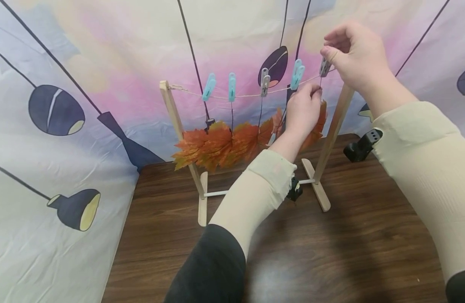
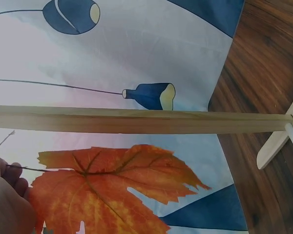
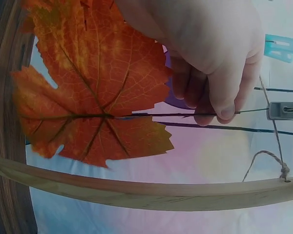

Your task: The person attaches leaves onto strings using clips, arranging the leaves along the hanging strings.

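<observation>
My left hand pinches the thin dark stem of an orange artificial autumn leaf near the stem's upper end. That leaf hangs below the hand, close to the right post. At the top of the stem is a grey clothespin on the twine line. My right hand has its curled thumb and fingers at the clothespin's upper end, partly covering it. More orange leaves hang from the line to the left, under blue clothespins and another grey clothespin.
The line is strung between two wooden posts of a small stand with flat feet and a white crossbar. It stands on a dark wood table. Behind hangs a pastel cloth printed with lamps.
</observation>
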A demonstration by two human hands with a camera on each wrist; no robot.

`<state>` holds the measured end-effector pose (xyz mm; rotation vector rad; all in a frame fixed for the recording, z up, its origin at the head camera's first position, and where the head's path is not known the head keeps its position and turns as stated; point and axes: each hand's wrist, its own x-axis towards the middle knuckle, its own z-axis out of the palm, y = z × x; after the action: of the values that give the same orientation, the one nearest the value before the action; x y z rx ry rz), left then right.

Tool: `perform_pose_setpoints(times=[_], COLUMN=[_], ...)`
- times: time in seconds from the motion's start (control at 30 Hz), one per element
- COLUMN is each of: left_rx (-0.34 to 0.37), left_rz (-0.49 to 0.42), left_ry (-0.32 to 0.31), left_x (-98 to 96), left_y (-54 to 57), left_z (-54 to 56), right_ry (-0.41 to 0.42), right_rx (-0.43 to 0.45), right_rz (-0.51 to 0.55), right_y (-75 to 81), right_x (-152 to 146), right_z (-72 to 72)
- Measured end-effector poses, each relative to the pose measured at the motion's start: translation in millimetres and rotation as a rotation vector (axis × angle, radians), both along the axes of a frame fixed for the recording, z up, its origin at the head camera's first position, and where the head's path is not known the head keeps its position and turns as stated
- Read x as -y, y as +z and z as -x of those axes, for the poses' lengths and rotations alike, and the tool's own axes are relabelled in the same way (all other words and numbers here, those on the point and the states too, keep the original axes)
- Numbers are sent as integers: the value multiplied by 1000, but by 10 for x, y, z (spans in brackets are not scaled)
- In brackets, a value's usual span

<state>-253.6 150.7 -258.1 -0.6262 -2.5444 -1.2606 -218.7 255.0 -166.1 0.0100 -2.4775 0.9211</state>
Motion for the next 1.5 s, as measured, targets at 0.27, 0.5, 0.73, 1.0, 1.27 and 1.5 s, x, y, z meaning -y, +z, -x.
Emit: perform_pose_setpoints(times=[0.27, 0.5, 0.73, 1.0, 1.27, 1.5], left_rx=[115, 111, 83, 60, 61, 52], left_rz=[-142, -129, -121, -88, -85, -70], left_ry=[-43, -37, -22, -16, -26, -21], left_x=[23, 34, 34, 52, 64, 73], left_y=[-51, -54, -49, -58, -38, -57], left_z=[-4, 2, 1, 14, 15, 24], right_ry=[-1, -4, 1, -2, 1, 6], right_rx=[9, 19, 23, 29, 43, 49], right_rz=[11, 6, 0, -9, -28, -44], right_y=[-21, -20, -7, -15, -20, -36], right_x=[-23, -16, 11, 10, 15, 15], right_z=[7, 17, 24, 19, 20, 30])
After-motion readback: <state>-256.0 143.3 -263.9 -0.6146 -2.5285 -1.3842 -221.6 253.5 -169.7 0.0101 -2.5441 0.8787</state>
